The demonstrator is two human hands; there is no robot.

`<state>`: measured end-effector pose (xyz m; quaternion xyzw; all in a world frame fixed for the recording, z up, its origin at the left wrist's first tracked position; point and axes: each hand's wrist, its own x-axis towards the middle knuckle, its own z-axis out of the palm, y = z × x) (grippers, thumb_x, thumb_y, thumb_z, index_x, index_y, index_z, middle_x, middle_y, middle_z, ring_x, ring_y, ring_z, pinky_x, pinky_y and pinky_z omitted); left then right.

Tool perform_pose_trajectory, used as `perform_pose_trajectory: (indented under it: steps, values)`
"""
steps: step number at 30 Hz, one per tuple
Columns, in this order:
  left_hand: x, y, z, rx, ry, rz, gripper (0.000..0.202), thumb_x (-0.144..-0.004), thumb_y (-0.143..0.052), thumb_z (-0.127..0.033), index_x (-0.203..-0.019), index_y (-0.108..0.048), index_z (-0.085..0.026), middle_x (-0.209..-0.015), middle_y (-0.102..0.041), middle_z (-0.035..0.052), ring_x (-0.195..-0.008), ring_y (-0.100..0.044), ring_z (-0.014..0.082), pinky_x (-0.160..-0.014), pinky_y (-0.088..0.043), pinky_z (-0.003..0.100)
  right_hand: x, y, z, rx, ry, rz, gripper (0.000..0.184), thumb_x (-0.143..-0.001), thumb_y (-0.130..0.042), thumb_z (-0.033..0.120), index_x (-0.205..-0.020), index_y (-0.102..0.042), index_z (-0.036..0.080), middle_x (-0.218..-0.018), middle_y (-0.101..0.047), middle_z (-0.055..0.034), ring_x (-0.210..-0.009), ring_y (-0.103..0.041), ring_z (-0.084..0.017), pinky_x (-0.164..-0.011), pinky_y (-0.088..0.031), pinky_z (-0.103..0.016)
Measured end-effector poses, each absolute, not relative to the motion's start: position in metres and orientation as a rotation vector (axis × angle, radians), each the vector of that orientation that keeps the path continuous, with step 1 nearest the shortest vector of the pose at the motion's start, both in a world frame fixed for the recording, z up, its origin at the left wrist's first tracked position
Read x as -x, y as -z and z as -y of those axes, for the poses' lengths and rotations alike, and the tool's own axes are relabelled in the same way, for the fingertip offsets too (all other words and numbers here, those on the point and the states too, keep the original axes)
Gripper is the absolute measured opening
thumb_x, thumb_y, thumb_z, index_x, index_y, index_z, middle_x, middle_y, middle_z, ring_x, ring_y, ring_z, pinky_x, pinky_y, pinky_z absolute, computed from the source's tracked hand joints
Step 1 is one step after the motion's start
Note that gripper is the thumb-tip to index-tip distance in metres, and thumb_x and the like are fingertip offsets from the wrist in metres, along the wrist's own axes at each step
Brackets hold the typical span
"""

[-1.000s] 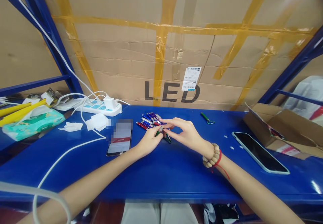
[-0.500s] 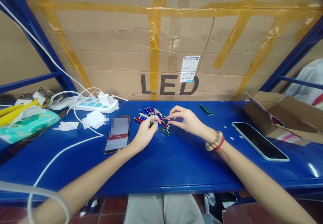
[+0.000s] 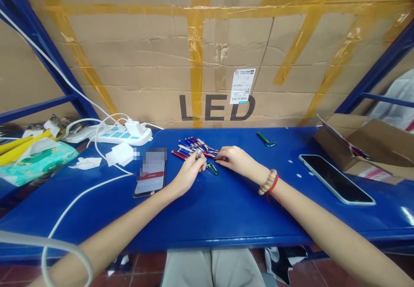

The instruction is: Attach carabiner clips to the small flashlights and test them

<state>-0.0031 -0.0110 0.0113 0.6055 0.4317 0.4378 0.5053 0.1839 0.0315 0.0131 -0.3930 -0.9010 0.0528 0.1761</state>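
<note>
Pile of slim keychain tubes (image 3: 190, 142), blue, purple and red with silvery parts: on the table (image 3: 246, 209), toward the back, ahead of and between both hands. Long axes roughly parallel, slanting from far left to near right; plain ends toward the far left, clips toward the near right. At the left edge, a red tube (image 3: 177, 154), nearer end hidden by fingers.

Left hand (image 3: 189, 175): fingers curled closed round a silver-ended tube (image 3: 199, 153); silver end projecting above the thumb, pointing upward; remaining length hidden in the fist. Just right of the knuckles, a green carabiner clip (image 3: 212, 169); attachment not discernible.

Right hand (image 3: 237, 161): fingertips bunched together at the clip end of the pile; gripping or merely touching, impossible to tell. At the wrist, a beaded bracelet (image 3: 268, 182).

Single green tube (image 3: 262, 137): well apart from the pile, to the right, near the back edge; long axis from far left to near right, carabiner at the nearer end.

Surroundings: at left, a lit smartphone (image 3: 150, 184) and a white power strip (image 3: 142, 140); at right, a dark-screened smartphone (image 3: 336, 179) beside an open cardboard carton (image 3: 331, 142).
</note>
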Motion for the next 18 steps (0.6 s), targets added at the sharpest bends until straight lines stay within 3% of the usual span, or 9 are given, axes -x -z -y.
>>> perform_pose_trajectory:
  steps: [3, 6, 11, 14, 18]
  values:
    - [0.003, -0.01, 0.01, -1.471, -1.051, -1.049, 0.016, -0.079, -0.045, -0.028, -0.067, -0.038, -0.02, -0.062, -0.042, -0.0028, -0.06, -0.037, 0.0113, -0.053, -0.027, 0.025, -0.18, -0.014, -0.028, 1.133, -0.15, 2.507, 0.017, -0.08, -0.058, 0.009, -0.092, -0.07, 0.015, -0.087, -0.068, -0.0073, -0.077, -0.063, -0.016, -0.068, -0.045, -0.023]
    - [0.002, -0.01, 0.01, -1.467, -1.053, -1.063, 0.016, -0.079, -0.044, -0.028, -0.068, -0.037, -0.02, -0.062, -0.042, -0.003, -0.06, -0.036, 0.011, -0.053, -0.026, 0.025, -0.177, -0.013, -0.029, 1.151, -0.36, 2.385, 0.02, -0.074, -0.06, 0.006, -0.092, -0.068, 0.012, -0.082, -0.069, -0.0061, -0.073, -0.064, -0.015, -0.068, -0.048, -0.023]
    - [0.001, -0.011, 0.011, -1.474, -1.049, -1.088, 0.014, -0.079, -0.044, -0.026, -0.069, -0.036, -0.02, -0.061, -0.042, -0.0037, -0.06, -0.037, 0.011, -0.053, -0.026, 0.025, -0.179, -0.014, -0.033, 1.185, -0.685, 2.234, 0.012, -0.071, -0.069, 0.014, -0.083, -0.068, 0.011, -0.071, -0.071, -0.0044, -0.066, -0.067, -0.014, -0.065, -0.054, -0.023]
    - [0.001, -0.011, 0.012, -1.513, -1.009, -1.108, 0.013, -0.079, -0.042, -0.024, -0.069, -0.035, -0.02, -0.061, -0.042, -0.0039, -0.061, -0.037, 0.0112, -0.057, -0.028, 0.025, -0.18, -0.016, -0.032, 1.179, -0.689, 2.238, 0.008, -0.069, -0.072, 0.017, -0.076, -0.07, 0.013, -0.071, -0.072, -0.0042, -0.065, -0.068, -0.015, -0.064, -0.055, -0.023]
    - [0.002, -0.013, 0.014, -1.64, -0.989, -1.138, 0.016, -0.078, -0.045, -0.022, -0.065, -0.035, -0.02, -0.061, -0.04, -0.0044, -0.061, -0.037, 0.0112, -0.06, -0.03, 0.026, -0.175, -0.024, -0.022, 1.087, -0.605, 2.026, 0.011, -0.073, -0.071, 0.022, -0.081, -0.073, 0.015, -0.077, -0.073, -0.0048, -0.07, -0.069, -0.016, -0.067, -0.055, -0.025]
